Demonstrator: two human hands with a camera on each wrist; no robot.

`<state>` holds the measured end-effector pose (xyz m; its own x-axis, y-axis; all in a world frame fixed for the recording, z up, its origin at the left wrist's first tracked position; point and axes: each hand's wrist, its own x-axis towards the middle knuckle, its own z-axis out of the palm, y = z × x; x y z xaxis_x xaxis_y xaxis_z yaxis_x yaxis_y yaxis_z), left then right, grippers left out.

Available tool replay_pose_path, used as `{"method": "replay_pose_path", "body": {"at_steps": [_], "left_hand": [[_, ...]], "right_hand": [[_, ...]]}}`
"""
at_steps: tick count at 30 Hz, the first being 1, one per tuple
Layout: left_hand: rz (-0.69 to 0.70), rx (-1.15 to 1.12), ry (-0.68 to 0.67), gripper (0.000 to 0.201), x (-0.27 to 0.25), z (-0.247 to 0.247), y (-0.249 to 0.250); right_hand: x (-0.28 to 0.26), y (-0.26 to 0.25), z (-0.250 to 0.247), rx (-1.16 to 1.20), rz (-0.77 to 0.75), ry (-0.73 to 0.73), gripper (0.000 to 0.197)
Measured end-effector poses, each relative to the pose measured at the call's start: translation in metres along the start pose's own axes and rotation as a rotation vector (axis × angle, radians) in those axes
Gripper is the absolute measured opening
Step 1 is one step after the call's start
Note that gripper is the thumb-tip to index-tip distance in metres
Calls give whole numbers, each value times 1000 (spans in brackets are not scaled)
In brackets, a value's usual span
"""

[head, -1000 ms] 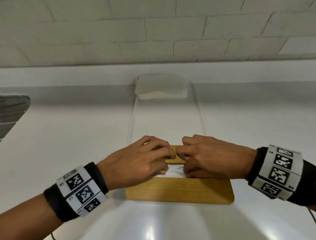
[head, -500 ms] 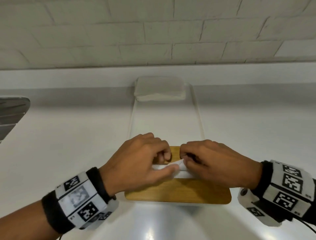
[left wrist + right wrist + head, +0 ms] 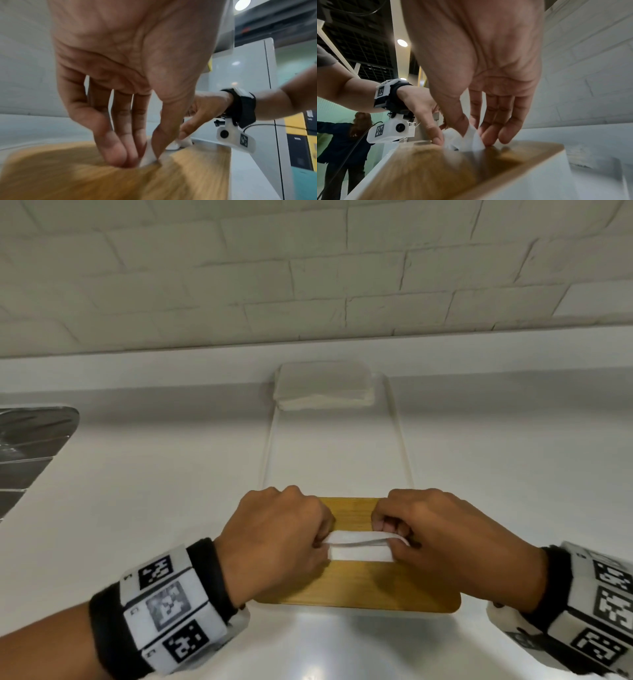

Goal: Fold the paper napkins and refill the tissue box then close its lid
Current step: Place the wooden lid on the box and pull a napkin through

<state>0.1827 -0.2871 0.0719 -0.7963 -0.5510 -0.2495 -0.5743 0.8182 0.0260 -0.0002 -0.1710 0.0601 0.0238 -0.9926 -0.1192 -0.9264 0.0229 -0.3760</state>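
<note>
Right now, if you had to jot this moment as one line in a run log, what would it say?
lid: on box, wooden | napkin: poking through lid slot | left hand: pinches napkin's left end | right hand: pinches right end | spare napkin stack: behind, untouched

Two hands are at work low in the frame: the left hand and the right hand. Each wrist carries one marker band, so two wristbands in all. There is one wooden lid at lower centre, with one white napkin showing on it. One stack of napkins sits at upper centre on one clear tray. One metal surface lies at the left edge. One other person stands at the lower left of the right wrist view.
</note>
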Motion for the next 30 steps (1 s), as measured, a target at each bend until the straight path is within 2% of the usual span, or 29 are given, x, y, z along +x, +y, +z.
{"method": "replay_pose_path", "body": {"at_steps": [2,5,8,11,15,17,20,25,27,30], "left_hand": [[-8,-57,-37,17,1,-1,1],[-52,-214,-95,11,0,0,-2],[-70,-274,-45,14,-5,0,0],[-52,-52,110,19,-8,4,8],[-33,257,69,44,-11,6,10],[-68,261,42,38,-11,10,10],[-114,123,-86,28,-3,2,4],[-163,-33,-249,23,6,-20,0],[-165,-27,-253,24,8,-26,1],[-182,193,-134,30,6,-15,9]], "right_hand": [[-2,-1,-2,-20,5,-10,5],[-4,0,-2,-50,25,-61,12],[-3,4,-3,13,66,-54,19],[0,6,-5,70,62,-13,24],[0,9,3,26,5,7,26],[-3,12,4,29,-32,10,32],[-6,16,1,52,-110,-18,35],[-5,25,3,-23,-214,-64,26],[-4,24,3,-5,-220,-39,19],[2,23,4,-19,-190,-23,24]]}}
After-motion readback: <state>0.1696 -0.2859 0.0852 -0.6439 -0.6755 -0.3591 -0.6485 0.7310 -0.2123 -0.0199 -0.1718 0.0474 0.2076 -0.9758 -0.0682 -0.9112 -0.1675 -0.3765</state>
